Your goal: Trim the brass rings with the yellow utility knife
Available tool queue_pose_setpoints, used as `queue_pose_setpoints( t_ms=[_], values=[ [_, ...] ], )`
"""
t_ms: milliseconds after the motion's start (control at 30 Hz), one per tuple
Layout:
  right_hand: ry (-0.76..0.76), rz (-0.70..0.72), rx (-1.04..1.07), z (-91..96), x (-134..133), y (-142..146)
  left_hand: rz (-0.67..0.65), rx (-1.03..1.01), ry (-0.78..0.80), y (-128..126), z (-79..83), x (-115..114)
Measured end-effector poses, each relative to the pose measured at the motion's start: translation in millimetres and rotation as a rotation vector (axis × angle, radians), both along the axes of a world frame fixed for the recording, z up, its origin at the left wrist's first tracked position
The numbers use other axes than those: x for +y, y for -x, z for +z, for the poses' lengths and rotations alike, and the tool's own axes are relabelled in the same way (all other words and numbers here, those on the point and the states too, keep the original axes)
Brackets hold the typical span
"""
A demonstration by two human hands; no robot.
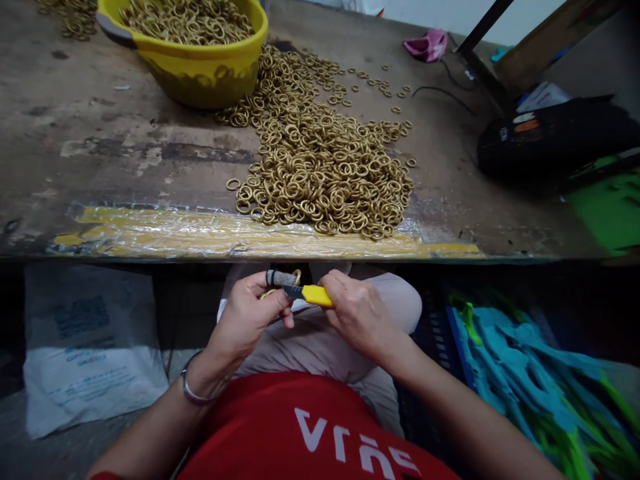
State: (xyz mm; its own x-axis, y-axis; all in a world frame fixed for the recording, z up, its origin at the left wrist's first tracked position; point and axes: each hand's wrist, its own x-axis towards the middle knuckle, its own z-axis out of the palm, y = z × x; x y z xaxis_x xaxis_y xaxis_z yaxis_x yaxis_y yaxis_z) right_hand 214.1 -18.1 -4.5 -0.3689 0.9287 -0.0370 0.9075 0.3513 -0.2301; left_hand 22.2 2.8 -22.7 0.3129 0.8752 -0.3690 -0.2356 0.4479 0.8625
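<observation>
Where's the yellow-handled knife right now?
Head view, lower centre: the yellow-handled knife is in the right hand, just below the table edge, its blade pointing at the brass ring held in the left hand.

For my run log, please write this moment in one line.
left hand: holds ring | right hand: holds yellow knife, blade at ring | table: ring pile, yellow basin

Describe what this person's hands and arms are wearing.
No gloves, and the forearms are bare of sleeves. The left hand has a grey wrap with a dark band around one finger, and a thin silver bangle circles its wrist. The right hand wears nothing.
</observation>
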Motion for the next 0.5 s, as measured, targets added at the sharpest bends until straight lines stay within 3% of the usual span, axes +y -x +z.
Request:
queue_pose_setpoints(
  t_ms=[267, 400, 500],
  values=[
    [-0.017, -0.028, -0.059, -3.2, 7, 3, -0.047, 0.089, -0.038, 2, 1.7, 4],
    [-0.012, -0.235, -0.212, -3.6, 19, -11, -0.139, 0.111, -0.035, 7, 10.8, -2],
    [-0.107, -0.305, -0.172, -3.1, 28, -24, -0.216, 0.123, -0.026, 9, 0.3, -3]
  ],
)
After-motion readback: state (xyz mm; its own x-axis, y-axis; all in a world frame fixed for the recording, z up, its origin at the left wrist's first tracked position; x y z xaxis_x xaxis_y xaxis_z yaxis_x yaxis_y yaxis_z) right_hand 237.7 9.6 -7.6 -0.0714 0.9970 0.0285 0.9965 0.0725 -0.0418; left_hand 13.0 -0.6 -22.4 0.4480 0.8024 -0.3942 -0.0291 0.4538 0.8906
